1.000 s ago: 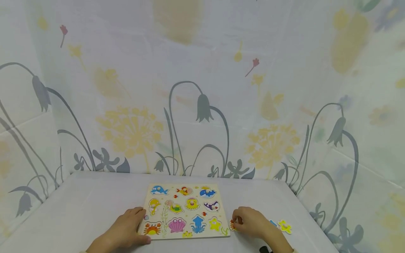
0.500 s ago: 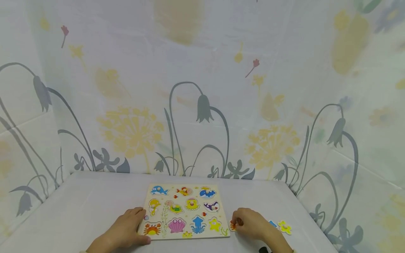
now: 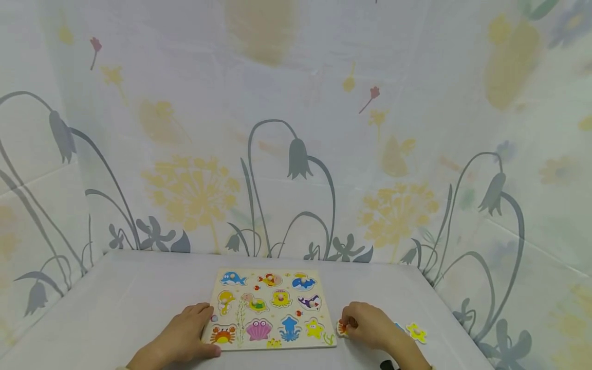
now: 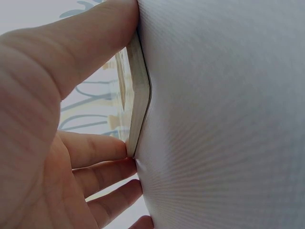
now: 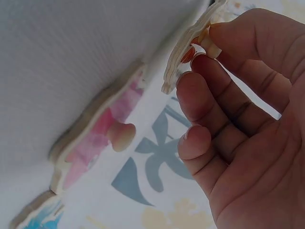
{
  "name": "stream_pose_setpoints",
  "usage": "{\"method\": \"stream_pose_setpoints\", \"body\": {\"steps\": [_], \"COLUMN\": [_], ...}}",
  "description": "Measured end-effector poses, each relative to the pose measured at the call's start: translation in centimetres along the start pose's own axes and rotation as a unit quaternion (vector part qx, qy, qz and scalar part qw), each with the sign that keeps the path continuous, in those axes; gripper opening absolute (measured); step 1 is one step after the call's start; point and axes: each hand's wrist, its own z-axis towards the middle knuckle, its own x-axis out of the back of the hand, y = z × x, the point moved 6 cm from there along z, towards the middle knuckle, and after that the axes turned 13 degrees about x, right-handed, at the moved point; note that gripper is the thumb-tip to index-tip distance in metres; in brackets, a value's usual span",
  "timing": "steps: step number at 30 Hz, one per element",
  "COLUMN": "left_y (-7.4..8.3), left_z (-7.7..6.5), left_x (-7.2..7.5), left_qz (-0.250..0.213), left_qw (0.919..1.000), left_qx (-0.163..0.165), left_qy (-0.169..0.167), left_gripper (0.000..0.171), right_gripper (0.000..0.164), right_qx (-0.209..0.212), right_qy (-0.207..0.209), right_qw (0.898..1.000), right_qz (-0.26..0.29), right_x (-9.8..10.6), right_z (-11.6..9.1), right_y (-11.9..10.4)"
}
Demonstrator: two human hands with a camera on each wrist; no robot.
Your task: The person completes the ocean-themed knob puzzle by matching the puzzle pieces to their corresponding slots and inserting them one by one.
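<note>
Near the front of the table lies a wooden puzzle board (image 3: 238, 321) with sea-animal pictures; several have knobs, while the bottom-row crab, shell, squid and star show none. My left hand (image 3: 187, 331) rests at its front left corner, thumb by the front edge and fairly straight fingers along the left side. In the left wrist view, fingertips touch the board's edge (image 4: 138, 90). Just right of the board, my right hand (image 3: 367, 324) pinches the wooden knob of an orange-red crab puzzle piece (image 5: 188, 50) between thumb and index finger. Its face is mostly hidden in the head view.
A yellow star piece (image 3: 417, 332) and a partly hidden blue piece (image 3: 399, 326) lie right of my right forearm. In the right wrist view, a pink knobbed piece (image 5: 97, 138) lies on the white tablecloth. A black object (image 3: 387, 365) shows beneath the forearm. Flowered fabric (image 3: 296, 205) hangs behind.
My right hand and the crab piece have shifted very slightly to the right, a little away from the board. My left hand and the board have stayed in place.
</note>
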Motion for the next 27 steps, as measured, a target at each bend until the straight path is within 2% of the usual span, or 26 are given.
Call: {"method": "stream_pose_setpoints", "body": {"steps": [5,12,19,27], "left_y": [0.1,0.0,-0.1,-0.4], "left_z": [0.0,0.0,0.0,0.3], "left_x": [0.1,0.0,-0.1,-0.2], "left_qz": [-0.002,-0.003,0.0,-0.002], "left_qw": [1.0,0.9999,1.0,1.0], "left_qx": [0.004,0.008,0.006,0.008], "left_qy": [-0.003,-0.007,0.001,-0.004], "left_gripper": [0.095,0.095,0.095,0.095], "right_gripper": [0.013,0.011,0.009,0.006], "right_qx": [0.017,0.048,0.065,0.111], "right_qy": [0.014,0.012,-0.004,-0.022], "right_qw": [1.0,0.998,0.997,0.992], "right_qz": [-0.014,-0.038,-0.047,-0.047], "right_x": [0.7,0.8,0.4,-0.6], "right_z": [0.2,1.6,4.1,7.2], "right_y": [-0.5,-1.9,-3.9,-7.4]}}
